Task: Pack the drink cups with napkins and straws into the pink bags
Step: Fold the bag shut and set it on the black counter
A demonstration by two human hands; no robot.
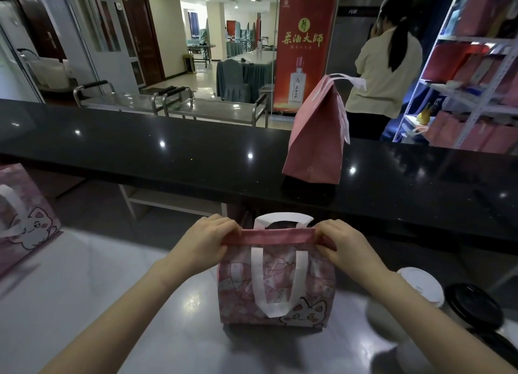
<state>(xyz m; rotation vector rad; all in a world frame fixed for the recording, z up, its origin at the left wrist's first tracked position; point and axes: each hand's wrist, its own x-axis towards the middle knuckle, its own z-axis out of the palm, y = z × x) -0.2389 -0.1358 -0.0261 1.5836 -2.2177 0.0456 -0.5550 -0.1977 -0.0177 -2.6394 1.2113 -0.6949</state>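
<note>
The place is a service area that looks out on a dining hall, with a grey counter point(112, 303) in front of the person and a black upper counter point(168, 155) behind it. The pink bag point(316, 286) with the cat print stands upright in the middle of the grey counter, and its folded top edge point(277, 236) is turned down toward the person.

The bag looks like thin paper: light, a little stiff at the creases, easy to crush or tear. What is inside cannot be seen. If a drink cup is in it, the weight sits low, so I think it should be carried upright by the white handle point(277, 289) and not by the walls.

The left hand point(206, 240) and the right hand point(343, 243) each hold one end of the fold. The fingers point(224, 225) of both are curled over the top and pinch the paper, so neither hand is free.

A second pink bag point(316, 138), already closed, stands on the black upper counter. A third bag point(25, 214) is at the far left. To the right of the hands stand a cup with a white lid point(420, 285) and a cup with a black lid point(473, 306).
</note>
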